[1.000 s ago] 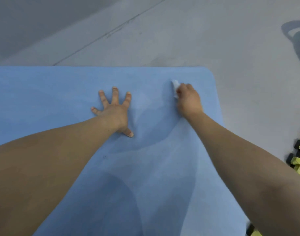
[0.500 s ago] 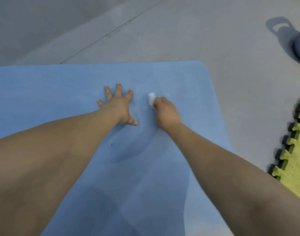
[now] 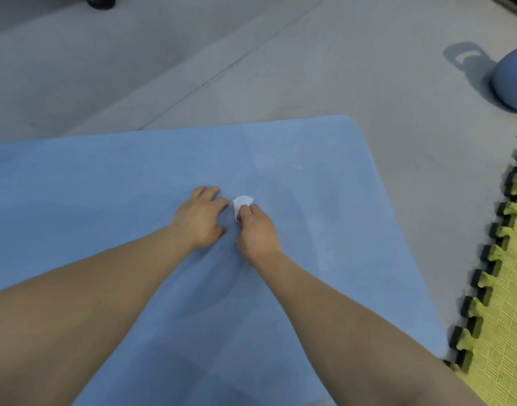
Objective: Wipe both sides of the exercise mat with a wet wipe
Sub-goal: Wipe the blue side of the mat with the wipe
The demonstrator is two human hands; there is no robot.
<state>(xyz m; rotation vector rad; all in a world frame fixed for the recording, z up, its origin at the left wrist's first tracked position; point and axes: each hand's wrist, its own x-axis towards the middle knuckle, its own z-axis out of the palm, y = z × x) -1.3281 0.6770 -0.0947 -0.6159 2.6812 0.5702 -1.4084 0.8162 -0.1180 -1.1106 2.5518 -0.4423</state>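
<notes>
On blue mat, wipe under right fingers

Right hand pressing wet wipe on blue mat, left hand beside

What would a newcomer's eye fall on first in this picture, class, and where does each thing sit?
First, the big blue exercise mat filling the grey floor, with two bare arms reaching across it. At its middle the right hand pinches a small white wet wipe beside the left hand. At the right edge lie yellow-green puzzle tiles.
</notes>
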